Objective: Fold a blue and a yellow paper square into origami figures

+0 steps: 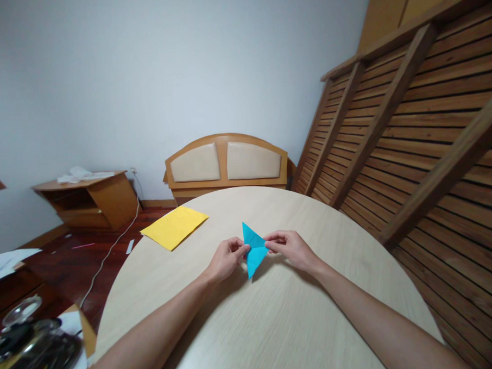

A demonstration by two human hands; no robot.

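Both hands are pinched onto the blue folded paper (255,248): the left hand (227,260) has thumb and fingertips closed on its left edge, and the right hand (290,249) is closed on the right corner, so it's a 2-handed pinch with the paper held between them, just above the round table (276,313) or barely resting on it, can't tell which. The paper is folded into a pointy, kite-ish shape, 1 tip up and away, 1 tip down toward the person.

Handling-wise, I'd say it's super light and thin, stiff only along the folds and floppy elsewhere. It'll crease wherever you squeeze too hard, and it tears if you yank. Looks smooth too, so it probably slides on that pale wood-look top. Best spots to hold are right where the fingers are, at the side edges near the creases, leaving the sharp tips alone since those crumple easily.

Further out, a yellow sheet (174,227) lies flat near the far left edge of the table, well apart from the hands. Behind the table is a wooden headboard (227,162) against the wall.
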